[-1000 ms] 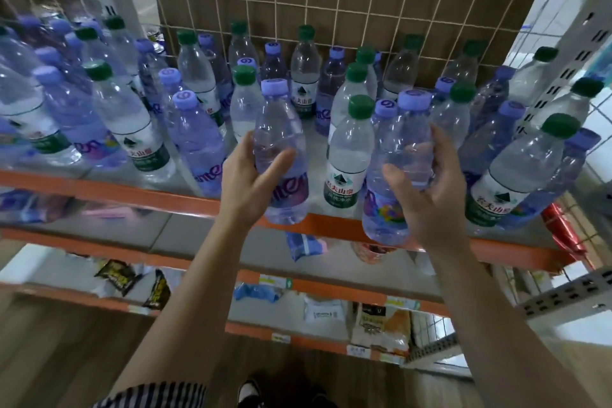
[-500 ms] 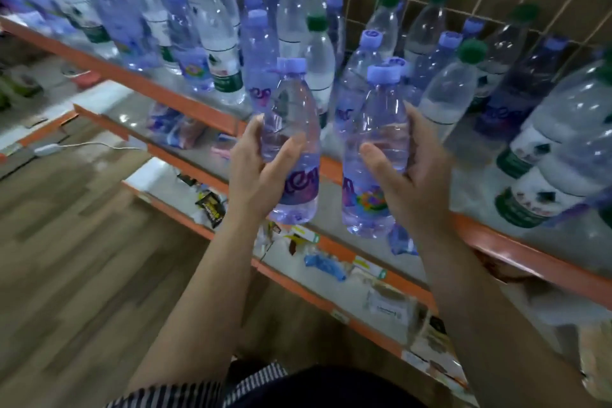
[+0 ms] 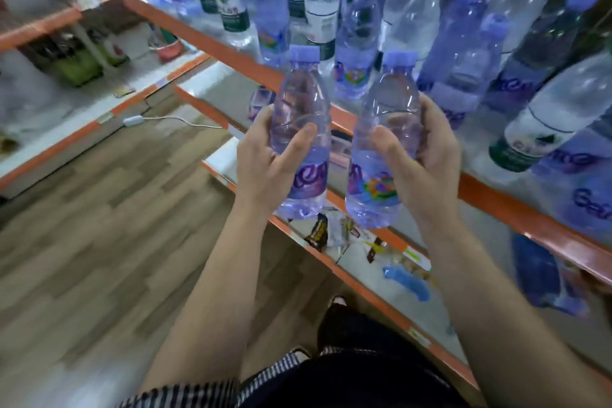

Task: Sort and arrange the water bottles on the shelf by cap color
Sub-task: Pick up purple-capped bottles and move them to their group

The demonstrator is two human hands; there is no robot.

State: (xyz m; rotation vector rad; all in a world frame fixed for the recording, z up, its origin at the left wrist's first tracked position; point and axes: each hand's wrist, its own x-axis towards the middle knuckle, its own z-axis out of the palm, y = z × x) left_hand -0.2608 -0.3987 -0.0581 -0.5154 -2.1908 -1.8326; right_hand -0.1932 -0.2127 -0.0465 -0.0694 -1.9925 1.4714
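My left grip (image 3: 265, 159) and right grip (image 3: 424, 159) are each curling round a purple-capped bottle (image 3: 299, 103) off the shelf's (image 3: 496, 199) front edge; next, probably grouping both among purple caps.

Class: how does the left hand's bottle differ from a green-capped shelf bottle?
The held bottle's cap is purple, the shelf bottle's green. The held bottle looks purple-tinted, the shelf bottle clear. The left hand grips the held bottle; the shelf bottle stands unheld. Both are capped.
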